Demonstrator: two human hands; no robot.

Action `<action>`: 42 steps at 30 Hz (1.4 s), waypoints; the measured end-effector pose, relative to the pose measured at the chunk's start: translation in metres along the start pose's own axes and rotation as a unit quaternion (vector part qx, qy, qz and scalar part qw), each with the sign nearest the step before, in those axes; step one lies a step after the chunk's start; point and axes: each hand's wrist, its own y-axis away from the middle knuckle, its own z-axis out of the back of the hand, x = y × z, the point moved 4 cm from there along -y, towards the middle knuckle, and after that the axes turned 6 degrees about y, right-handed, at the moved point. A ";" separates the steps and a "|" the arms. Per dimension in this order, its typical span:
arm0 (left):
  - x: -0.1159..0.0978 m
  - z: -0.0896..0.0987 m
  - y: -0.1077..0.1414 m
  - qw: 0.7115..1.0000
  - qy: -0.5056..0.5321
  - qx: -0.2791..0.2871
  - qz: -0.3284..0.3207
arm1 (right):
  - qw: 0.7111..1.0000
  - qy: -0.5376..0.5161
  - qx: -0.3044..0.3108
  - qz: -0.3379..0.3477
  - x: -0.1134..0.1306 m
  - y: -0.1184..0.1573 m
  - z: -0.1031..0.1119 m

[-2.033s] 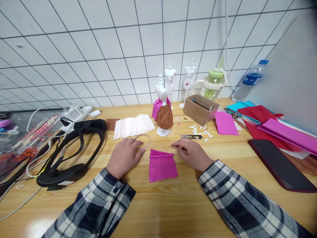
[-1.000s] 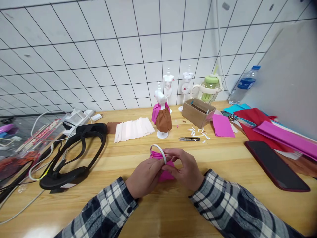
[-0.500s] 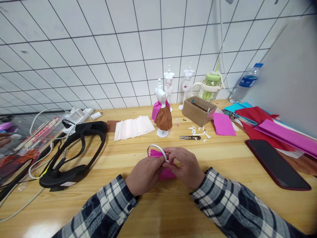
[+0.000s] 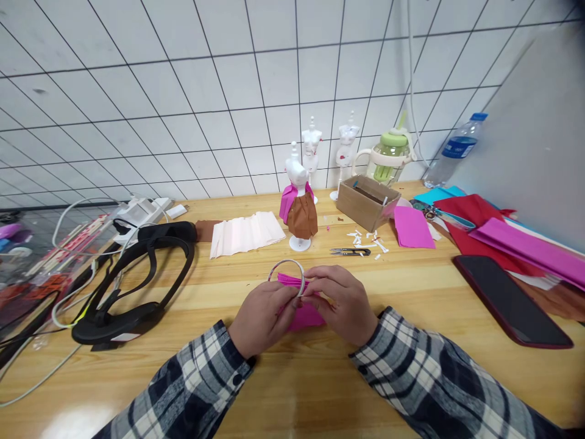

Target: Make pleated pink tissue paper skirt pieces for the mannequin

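My left hand (image 4: 265,317) is closed on a thin white ring that looks like a narrow roll of tape (image 4: 286,262), held upright. The thumb and forefinger of my right hand (image 4: 340,299) pinch at the ring's near right edge, where the fingers hide the exact grip. Under both hands lies a pleated piece of magenta crepe paper (image 4: 305,317) on the table. Beyond them stands a small white dress form (image 4: 297,174) wearing a magenta top and a brown pleated skirt (image 4: 302,216).
Thread snips (image 4: 351,252) lie beside white scraps (image 4: 365,239). A cardboard box (image 4: 365,204), two bare dress forms (image 4: 311,146) and a green-lidded jug (image 4: 390,152) stand behind. Pleated pale paper (image 4: 247,235) and a black headset (image 4: 137,286) are left; a phone (image 4: 509,302) is right.
The ring has tipped and shifted slightly left and toward me in my left hand. My right fingers have loosened and spread a little at its edge.
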 end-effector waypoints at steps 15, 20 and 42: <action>0.058 0.045 0.012 0.965 -0.077 -0.190 0.165 | 0.997 -0.030 -0.060 -0.036 -0.001 0.001 0.014; 0.090 0.034 0.007 0.961 -0.224 -0.022 0.162 | 0.993 -0.073 -0.036 -0.089 -0.016 -0.004 0.006; 0.002 0.003 -0.002 0.997 0.055 -0.054 0.014 | 0.984 -0.124 0.086 -0.094 -0.013 0.000 -0.015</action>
